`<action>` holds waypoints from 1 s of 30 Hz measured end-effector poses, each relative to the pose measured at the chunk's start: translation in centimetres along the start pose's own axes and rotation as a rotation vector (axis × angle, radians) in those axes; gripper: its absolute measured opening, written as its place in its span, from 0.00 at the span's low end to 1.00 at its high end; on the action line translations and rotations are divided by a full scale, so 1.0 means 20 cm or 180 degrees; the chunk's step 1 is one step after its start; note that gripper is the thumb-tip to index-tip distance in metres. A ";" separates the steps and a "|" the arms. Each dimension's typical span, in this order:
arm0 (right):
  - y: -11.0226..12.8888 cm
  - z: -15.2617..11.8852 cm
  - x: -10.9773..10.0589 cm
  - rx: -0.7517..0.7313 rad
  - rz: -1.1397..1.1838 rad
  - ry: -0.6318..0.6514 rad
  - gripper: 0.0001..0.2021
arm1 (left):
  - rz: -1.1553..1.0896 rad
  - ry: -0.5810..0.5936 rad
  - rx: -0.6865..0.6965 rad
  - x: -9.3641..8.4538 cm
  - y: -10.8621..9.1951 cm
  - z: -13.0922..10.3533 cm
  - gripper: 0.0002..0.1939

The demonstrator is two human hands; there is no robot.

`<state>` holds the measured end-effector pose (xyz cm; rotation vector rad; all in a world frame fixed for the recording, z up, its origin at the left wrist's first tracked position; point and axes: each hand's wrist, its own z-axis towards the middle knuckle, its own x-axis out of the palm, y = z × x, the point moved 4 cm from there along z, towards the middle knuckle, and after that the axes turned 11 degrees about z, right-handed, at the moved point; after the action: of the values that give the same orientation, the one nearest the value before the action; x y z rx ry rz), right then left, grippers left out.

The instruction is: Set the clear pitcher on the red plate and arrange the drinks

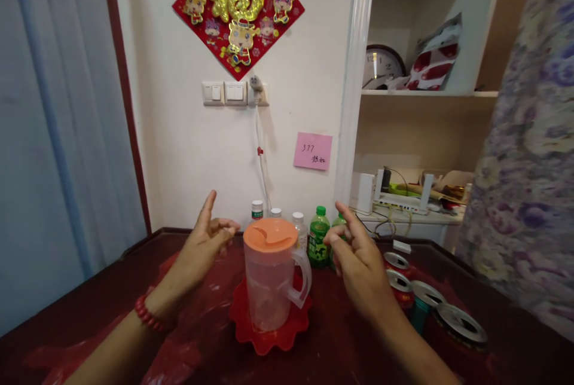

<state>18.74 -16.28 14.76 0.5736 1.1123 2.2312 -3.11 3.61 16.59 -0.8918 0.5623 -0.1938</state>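
The pitcher (268, 289) stands upright on the red dish (264, 343), long axis vertical, between the hands. Its handle (306, 277) juts toward the right hand (359, 259); the left hand (210, 235) looks nearer the lid (271, 234), apparently not touching. Both hands are free of any object, index fingers extended, other fingers partly curled. Bottles (320, 244) stand behind the pitcher; cans (428, 293) stand right of the right hand.

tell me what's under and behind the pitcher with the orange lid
Under the pitcher is a red wavy-edged dish; its middle is covered by the pitcher's base. Behind stand three white-capped bottles, their lower parts mostly hidden.
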 end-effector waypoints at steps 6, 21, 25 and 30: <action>0.02 0.07 -0.02 -0.0199 -0.0836 0.0111 0.27 | -0.0385 -0.0292 -0.0291 0.11 0.23 -0.02 0.65; 0.01 0.29 0.52 -0.0255 -0.3286 0.1913 0.13 | -0.1435 0.0697 0.0283 0.39 0.29 -0.16 0.70; -0.02 0.31 0.61 -0.0024 -0.3633 0.2125 0.15 | -0.1616 0.0776 0.0378 0.40 0.25 -0.17 0.67; -0.05 0.32 0.64 0.0104 -0.3764 0.2106 0.14 | -0.1686 0.0729 0.0338 0.40 0.25 -0.17 0.63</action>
<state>13.34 -3.77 19.00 -0.7379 1.2839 1.3086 1.30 1.24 8.00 -0.9066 0.5116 -0.8067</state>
